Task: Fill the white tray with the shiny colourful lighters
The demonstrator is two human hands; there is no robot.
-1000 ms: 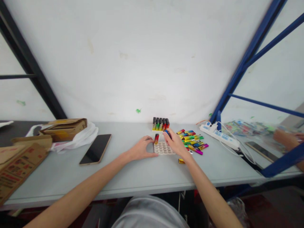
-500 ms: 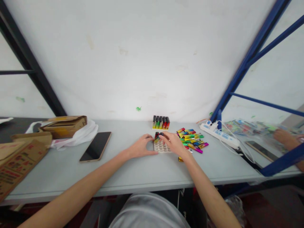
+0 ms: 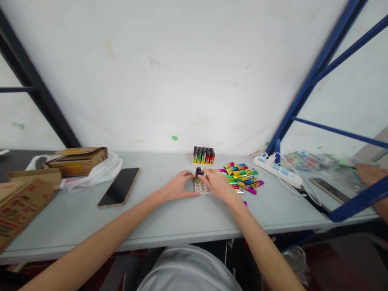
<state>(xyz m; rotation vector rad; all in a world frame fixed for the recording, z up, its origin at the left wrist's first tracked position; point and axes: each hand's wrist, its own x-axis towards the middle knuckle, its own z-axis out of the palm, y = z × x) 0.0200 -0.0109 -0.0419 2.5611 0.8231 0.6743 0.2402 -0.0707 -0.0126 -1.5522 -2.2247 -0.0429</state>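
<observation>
I hold the left hand half spread at the white tray's left edge; the right hand pinches a black-topped lighter at the tray. Right: loose lighters on the worktop. Behind: upright lighters.

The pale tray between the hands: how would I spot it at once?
Find the long grey table against the white wall. On it, between the left hand and the right hand, lies the pale tray. Unlike the rear tray, packed with upright black-topped tubes, this one has round holes showing.
</observation>
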